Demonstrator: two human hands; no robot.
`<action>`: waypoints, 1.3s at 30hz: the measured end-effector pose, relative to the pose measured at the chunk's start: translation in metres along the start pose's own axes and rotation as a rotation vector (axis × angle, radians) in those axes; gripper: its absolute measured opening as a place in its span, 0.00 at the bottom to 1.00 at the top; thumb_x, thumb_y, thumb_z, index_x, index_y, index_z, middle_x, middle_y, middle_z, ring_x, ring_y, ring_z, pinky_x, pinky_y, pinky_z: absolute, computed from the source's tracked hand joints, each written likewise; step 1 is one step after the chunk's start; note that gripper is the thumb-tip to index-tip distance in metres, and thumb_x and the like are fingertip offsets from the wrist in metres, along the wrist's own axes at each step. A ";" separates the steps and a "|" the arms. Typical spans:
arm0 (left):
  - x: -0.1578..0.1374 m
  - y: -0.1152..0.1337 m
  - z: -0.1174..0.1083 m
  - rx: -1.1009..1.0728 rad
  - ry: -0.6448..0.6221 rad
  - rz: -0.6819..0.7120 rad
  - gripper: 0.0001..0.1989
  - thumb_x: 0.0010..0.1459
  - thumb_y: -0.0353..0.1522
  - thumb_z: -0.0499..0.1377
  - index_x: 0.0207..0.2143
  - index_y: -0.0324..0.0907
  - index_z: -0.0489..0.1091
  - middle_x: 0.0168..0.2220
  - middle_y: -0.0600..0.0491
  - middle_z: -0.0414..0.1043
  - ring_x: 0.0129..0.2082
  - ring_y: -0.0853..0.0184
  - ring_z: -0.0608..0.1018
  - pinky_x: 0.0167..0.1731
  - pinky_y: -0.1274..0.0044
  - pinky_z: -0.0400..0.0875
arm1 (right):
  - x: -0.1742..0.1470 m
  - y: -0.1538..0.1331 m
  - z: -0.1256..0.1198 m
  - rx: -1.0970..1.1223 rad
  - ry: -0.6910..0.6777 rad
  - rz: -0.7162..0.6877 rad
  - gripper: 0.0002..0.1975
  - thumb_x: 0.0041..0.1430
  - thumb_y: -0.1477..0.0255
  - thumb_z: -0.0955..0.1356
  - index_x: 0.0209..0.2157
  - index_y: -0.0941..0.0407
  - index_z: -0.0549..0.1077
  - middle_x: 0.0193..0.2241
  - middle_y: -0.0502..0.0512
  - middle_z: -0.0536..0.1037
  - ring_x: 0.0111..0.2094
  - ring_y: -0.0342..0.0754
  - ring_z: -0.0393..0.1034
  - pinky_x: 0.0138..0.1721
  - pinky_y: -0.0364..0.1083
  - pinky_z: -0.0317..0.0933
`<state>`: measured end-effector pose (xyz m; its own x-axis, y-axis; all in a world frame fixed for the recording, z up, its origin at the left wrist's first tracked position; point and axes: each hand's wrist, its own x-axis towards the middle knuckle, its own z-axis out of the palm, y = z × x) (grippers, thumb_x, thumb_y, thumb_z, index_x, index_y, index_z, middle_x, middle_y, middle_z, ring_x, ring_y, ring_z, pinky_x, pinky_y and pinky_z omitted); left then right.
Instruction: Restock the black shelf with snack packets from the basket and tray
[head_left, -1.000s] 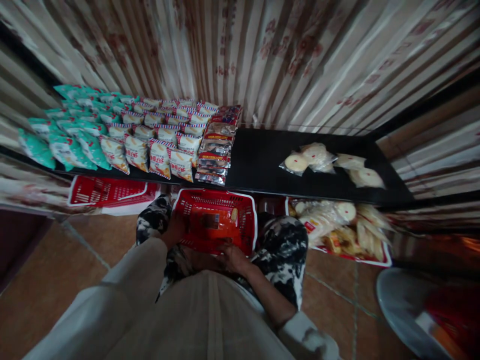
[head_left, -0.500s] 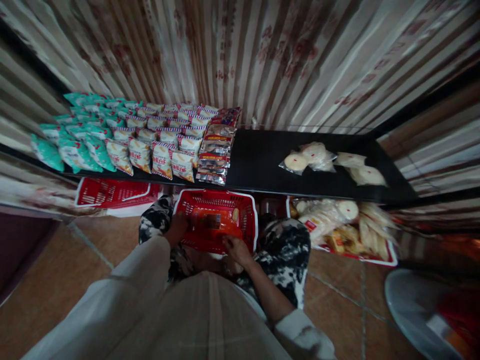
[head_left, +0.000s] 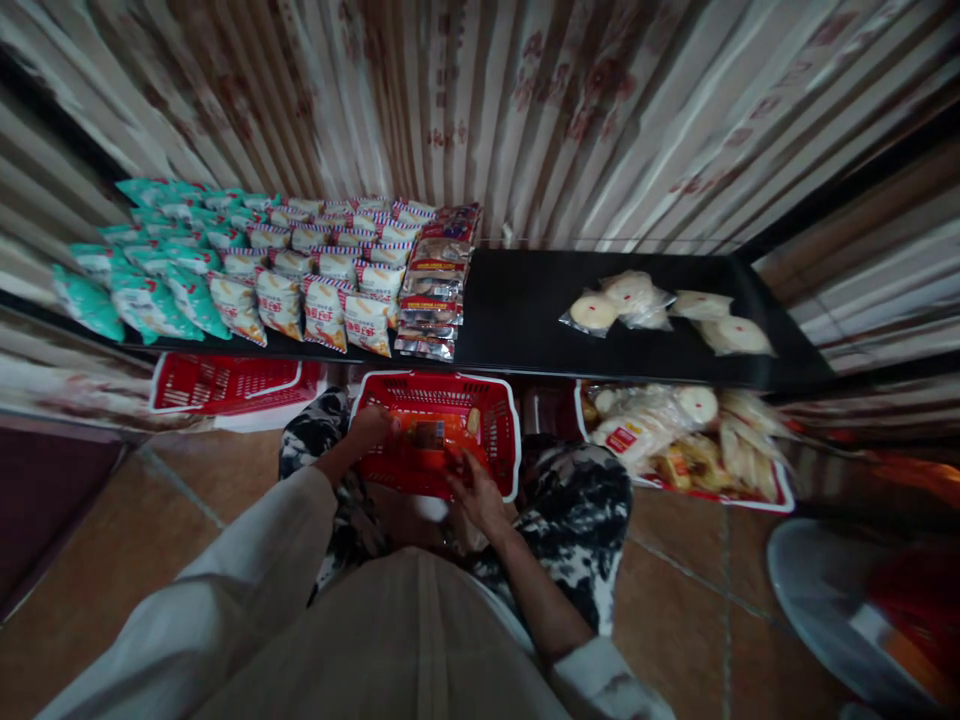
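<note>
A red shopping basket (head_left: 504, 420) with a white rim stands between my knees, below the black shelf. Inside it lies a shiny orange packet (head_left: 409, 424) with a dark label, and a small pale tan piece (head_left: 473, 420) is at its right end. My left hand (head_left: 369, 428) reaches over the basket's left side, its fingers closed at the packet's left end. Over the near rim comes my right hand (head_left: 478, 492), fingers apart, the tips at the packet's lower right edge. Exact finger contact is dim and hard to make out.
On the black shelf (head_left: 517, 310) are rows of green bags (head_left: 146, 300), white snack bags (head_left: 325, 312), a stack of brown-red packets (head_left: 427, 310) and round pale packs (head_left: 592, 312). Another red basket (head_left: 225, 383) is at left; a filled basket (head_left: 784, 492) at right. A grey tub (head_left: 806, 600) stands lower right.
My left hand has moved right, from the basket's left rim to the packet's left end. My right hand's fingers have spread and reached forward to the packet's edge.
</note>
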<state>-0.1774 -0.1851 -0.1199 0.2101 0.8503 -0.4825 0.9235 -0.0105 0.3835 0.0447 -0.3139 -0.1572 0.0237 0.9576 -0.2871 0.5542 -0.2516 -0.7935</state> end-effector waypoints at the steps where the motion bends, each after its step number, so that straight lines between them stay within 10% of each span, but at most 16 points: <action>1: -0.002 0.004 -0.003 -0.101 -0.015 -0.015 0.15 0.57 0.29 0.48 0.36 0.34 0.74 0.30 0.46 0.75 0.31 0.64 0.77 0.32 0.75 0.71 | 0.001 -0.004 0.002 -0.022 -0.010 -0.081 0.32 0.54 0.67 0.65 0.61 0.54 0.56 0.54 0.59 0.69 0.55 0.53 0.63 0.54 0.54 0.58; 7: -0.030 0.037 -0.014 -0.647 -0.133 -0.026 0.16 0.57 0.30 0.48 0.34 0.31 0.73 0.27 0.48 0.76 0.22 0.68 0.75 0.23 0.78 0.71 | 0.019 -0.024 0.008 -0.004 -0.027 -0.323 0.27 0.54 0.67 0.66 0.57 0.54 0.64 0.57 0.59 0.66 0.59 0.54 0.56 0.59 0.57 0.51; 16: -0.034 0.046 -0.048 -1.282 -0.020 -0.007 0.15 0.62 0.34 0.49 0.47 0.36 0.66 0.29 0.52 0.73 0.25 0.73 0.76 0.29 0.80 0.70 | 0.035 -0.050 -0.009 0.491 0.249 0.028 0.18 0.49 0.55 0.67 0.29 0.56 0.75 0.26 0.53 0.78 0.30 0.49 0.72 0.38 0.50 0.66; 31: -0.042 0.054 0.018 -1.150 -0.075 0.242 0.03 0.48 0.28 0.59 0.28 0.38 0.68 0.28 0.55 0.74 0.32 0.70 0.75 0.36 0.79 0.68 | 0.032 -0.104 -0.059 0.838 0.211 0.068 0.23 0.43 0.58 0.73 0.39 0.56 0.72 0.32 0.51 0.80 0.32 0.48 0.74 0.39 0.50 0.68; 39: -0.039 0.062 0.000 -1.067 0.088 0.298 0.06 0.49 0.34 0.60 0.29 0.40 0.69 0.27 0.56 0.73 0.31 0.68 0.74 0.33 0.78 0.68 | 0.033 -0.124 -0.070 0.831 0.324 0.020 0.23 0.48 0.54 0.70 0.42 0.54 0.71 0.38 0.53 0.79 0.36 0.49 0.74 0.35 0.46 0.69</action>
<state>-0.1286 -0.2186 -0.0775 0.3144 0.9242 -0.2169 0.0808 0.2017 0.9761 0.0352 -0.2411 -0.0309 0.3309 0.9128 -0.2394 -0.2279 -0.1689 -0.9589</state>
